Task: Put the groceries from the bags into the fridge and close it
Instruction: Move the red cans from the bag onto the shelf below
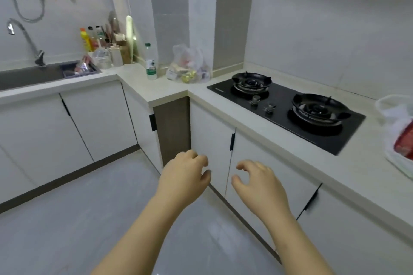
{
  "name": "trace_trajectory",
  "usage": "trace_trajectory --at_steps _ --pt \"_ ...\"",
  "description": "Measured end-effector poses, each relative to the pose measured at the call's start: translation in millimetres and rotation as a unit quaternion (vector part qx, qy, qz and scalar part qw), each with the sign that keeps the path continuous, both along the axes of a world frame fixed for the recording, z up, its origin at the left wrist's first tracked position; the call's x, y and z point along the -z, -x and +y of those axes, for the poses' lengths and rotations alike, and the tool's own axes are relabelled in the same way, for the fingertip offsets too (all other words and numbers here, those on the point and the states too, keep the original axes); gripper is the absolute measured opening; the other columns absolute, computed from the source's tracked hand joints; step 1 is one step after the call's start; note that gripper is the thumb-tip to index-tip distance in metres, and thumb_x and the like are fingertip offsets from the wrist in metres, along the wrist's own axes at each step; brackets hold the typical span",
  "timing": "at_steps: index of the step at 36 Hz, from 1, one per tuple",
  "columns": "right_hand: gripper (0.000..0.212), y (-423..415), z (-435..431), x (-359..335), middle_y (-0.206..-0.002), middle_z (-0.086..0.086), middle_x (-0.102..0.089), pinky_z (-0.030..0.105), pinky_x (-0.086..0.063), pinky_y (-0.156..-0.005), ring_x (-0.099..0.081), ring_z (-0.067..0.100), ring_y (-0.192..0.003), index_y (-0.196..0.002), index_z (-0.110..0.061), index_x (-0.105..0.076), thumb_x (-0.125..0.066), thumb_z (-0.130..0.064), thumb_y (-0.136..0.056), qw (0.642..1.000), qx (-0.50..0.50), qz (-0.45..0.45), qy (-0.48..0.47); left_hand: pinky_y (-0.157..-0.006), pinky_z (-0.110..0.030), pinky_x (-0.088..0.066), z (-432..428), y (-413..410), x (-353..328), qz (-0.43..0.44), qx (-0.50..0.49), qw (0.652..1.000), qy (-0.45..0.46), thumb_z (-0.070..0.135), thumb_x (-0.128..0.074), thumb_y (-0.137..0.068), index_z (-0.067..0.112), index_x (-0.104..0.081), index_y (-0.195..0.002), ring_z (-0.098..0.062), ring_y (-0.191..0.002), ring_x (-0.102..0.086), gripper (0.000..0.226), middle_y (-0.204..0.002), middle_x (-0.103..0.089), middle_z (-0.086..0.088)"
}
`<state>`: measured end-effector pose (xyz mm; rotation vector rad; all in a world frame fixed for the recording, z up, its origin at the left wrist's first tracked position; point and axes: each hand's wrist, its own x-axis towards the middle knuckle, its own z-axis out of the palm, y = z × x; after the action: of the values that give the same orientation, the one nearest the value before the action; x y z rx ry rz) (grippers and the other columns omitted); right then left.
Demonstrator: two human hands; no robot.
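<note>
A clear plastic bag (188,67) full of groceries stands on the counter corner, left of the stove. A second white bag (397,131) with something red inside lies on the counter at the right edge of view. A plastic bottle (151,62) with a green label stands beside the first bag. My left hand (185,174) and my right hand (259,183) hang in front of the lower cabinet doors, fingers loosely curled, holding nothing. Both hands are well below and apart from the bags. No fridge is in view.
A black two-burner gas stove (288,107) sits in the counter (223,100) between the bags. A sink (29,77) with a tap (24,38), a dark tray and several bottles and utensils is at the left. White cabinets (96,118) line both sides; grey floor (89,219) lies below.
</note>
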<state>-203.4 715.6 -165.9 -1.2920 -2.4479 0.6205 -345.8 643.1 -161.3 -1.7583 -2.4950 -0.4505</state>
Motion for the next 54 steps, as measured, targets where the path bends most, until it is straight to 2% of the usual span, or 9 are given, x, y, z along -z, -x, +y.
trace_trajectory --at_steps 3,16,20,25,33,38,44,47,54 --pt "0.033 -6.5 17.1 4.0 -0.129 -0.01 -0.051 0.027 -0.039 -0.093 -0.042 0.011 -0.12 -0.124 -0.027 -0.05 -0.045 -0.034 -0.092 0.998 0.059 0.008 0.013 -0.068 -0.021 -0.035 32.1 4.8 4.4 0.004 0.051 0.999 0.014 0.035 -0.038 -0.096 0.023 -0.053 -0.121 -0.013 -0.101 -0.048 0.031 -0.112 -0.052 0.005" --pt "0.032 -94.3 76.5 18.9 -0.126 -0.01 -0.053 0.026 -0.041 -0.089 -0.045 0.012 -0.117 -0.122 -0.027 -0.052 -0.047 -0.033 -0.091 0.96 0.278 0.016 0.039 -0.076 -0.022 -0.041 159.3 -65.1 11.7 -0.037 0.245 0.968 0.031 0.036 -0.04 -0.096 0.022 -0.05 -0.126 -0.014 -0.108 -0.048 0.034 -0.12 -0.052 0.005" --pt "0.028 -133.1 105.5 17.2 -0.123 -0.006 -0.055 0.026 -0.039 -0.084 -0.046 0.016 -0.114 -0.118 -0.024 -0.055 -0.049 -0.029 -0.09 0.946 0.323 0.025 0.026 -0.07 -0.022 -0.038 198.3 -103.8 9.1 -0.038 0.281 0.959 0.024 0.035 -0.04 -0.096 0.023 -0.051 -0.124 -0.014 -0.104 -0.05 0.033 -0.121 -0.051 0.006" --pt "0.029 -184.1 148.0 16.1 -0.125 -0.006 -0.053 0.028 -0.04 -0.088 -0.045 0.017 -0.116 -0.119 -0.026 -0.053 -0.048 -0.033 -0.091 0.936 0.351 0.017 0.017 -0.08 -0.024 -0.041 252.4 -158.0 10.6 -0.043 0.315 0.948 0.018 0.035 -0.042 -0.095 0.023 -0.052 -0.123 -0.015 -0.11 -0.047 0.032 -0.12 -0.052 0.005" --pt "0.032 -267.0 225.5 11.0 -0.126 -0.006 -0.053 0.03 -0.04 -0.094 -0.045 0.016 -0.119 -0.121 -0.026 -0.053 -0.048 -0.033 -0.091 0.933 0.36 0.003 0.009 -0.078 -0.024 -0.043 337.6 -250.1 9.1 -0.052 0.337 0.94 0.011 0.036 -0.044 -0.094 0.023 -0.053 -0.122 -0.013 -0.108 -0.048 0.032 -0.116 -0.053 0.006" --pt "0.032 -311.2 266.1 9.1 -0.124 -0.005 -0.055 0.028 -0.04 -0.091 -0.047 0.017 -0.116 -0.121 -0.024 -0.053 -0.049 -0.032 -0.091 0.93 0.368 0.0 0.0 -0.078 -0.025 -0.045 378.9 -297.7 9.8 -0.058 0.347 0.936 0.012 0.037 -0.044 -0.094 0.024 -0.053 -0.123 -0.012 -0.108 -0.049 0.033 -0.116 -0.052 0.007" --pt "0.029 -334.9 304.0 20.5 -0.118 -0.007 -0.057 0.028 -0.043 -0.084 -0.049 0.016 -0.11 -0.117 -0.026 -0.055 -0.05 -0.032 -0.089 0.924 0.382 0.013 0.01 -0.08 -0.024 -0.043 418.1 -323.3 13.4 -0.067 0.358 0.931 0.025 0.037 -0.044 -0.094 0.025 -0.052 -0.123 -0.013 -0.108 -0.049 0.033 -0.117 -0.051 0.006" --pt "0.027 -342.4 323.5 24.8 -0.115 -0.009 -0.057 0.028 -0.044 -0.086 -0.051 0.015 -0.107 -0.114 -0.025 -0.057 -0.05 -0.031 -0.089 0.922 0.387 0.028 0.01 -0.08 -0.024 -0.044 440.2 -330.7 12.6 -0.105 0.366 0.924 0.028 0.036 -0.046 -0.093 0.025 -0.053 -0.122 -0.012 -0.104 -0.052 0.031 -0.115 -0.052 0.006" --pt "0.019 -347.2 370.7 20.2 -0.103 -0.006 -0.06 0.031 -0.046 -0.082 -0.056 0.016 -0.098 -0.102 -0.02 -0.062 -0.056 -0.02 -0.084 0.904 0.415 0.086 -0.054 -0.077 -0.027 -0.045 497.8 -343.4 2.9 -0.166 0.378 0.911 0.005 0.031 -0.05 -0.09 0.017 -0.06 -0.108 -0.014 -0.095 -0.055 0.025 -0.106 -0.056 0.002"
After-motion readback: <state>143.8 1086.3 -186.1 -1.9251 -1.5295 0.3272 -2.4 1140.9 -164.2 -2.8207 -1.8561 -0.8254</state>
